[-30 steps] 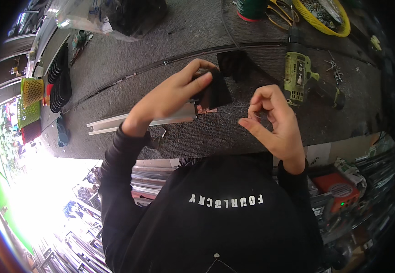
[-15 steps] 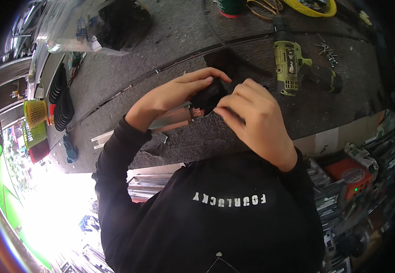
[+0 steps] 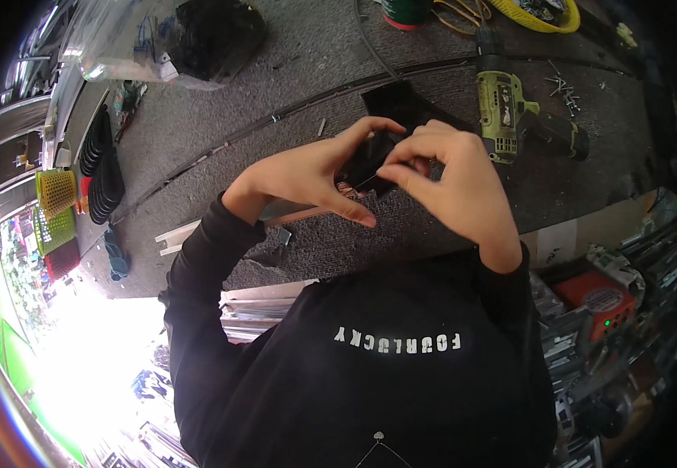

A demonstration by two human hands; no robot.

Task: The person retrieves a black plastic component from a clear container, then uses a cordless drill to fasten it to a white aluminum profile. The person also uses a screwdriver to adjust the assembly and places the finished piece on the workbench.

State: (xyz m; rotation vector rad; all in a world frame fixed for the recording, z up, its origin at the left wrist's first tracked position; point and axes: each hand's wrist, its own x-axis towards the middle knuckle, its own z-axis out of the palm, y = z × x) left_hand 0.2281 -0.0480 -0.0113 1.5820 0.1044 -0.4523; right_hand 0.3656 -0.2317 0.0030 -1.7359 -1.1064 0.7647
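Note:
On the workbench, a glossy black piece (image 3: 366, 161) sits between my two hands at the end of a long metal profile (image 3: 295, 212) with a copper-toned edge. My left hand (image 3: 307, 170) arches around this black piece, fingers over its far side and thumb stretched along the near side. From the right, my right hand (image 3: 451, 168) pinches a thin, light wire-like strip (image 3: 367, 182) at the black piece's near edge. Its exact kind is too small to tell. A dark flat sheet (image 3: 393, 101) lies just beyond the hands.
A green cordless drill (image 3: 502, 113) lies right of my hands, with loose screws (image 3: 565, 93) beside it. A clear plastic bag (image 3: 120, 47) stands far left. Black curved strips (image 3: 104, 171) lie at the left edge. A yellow-rimmed basket (image 3: 545, 23) is at the back.
My left thumb has swung away from the fingers toward the near side. The right hand has shifted slightly right, and its fingers are more bent around the pinch.

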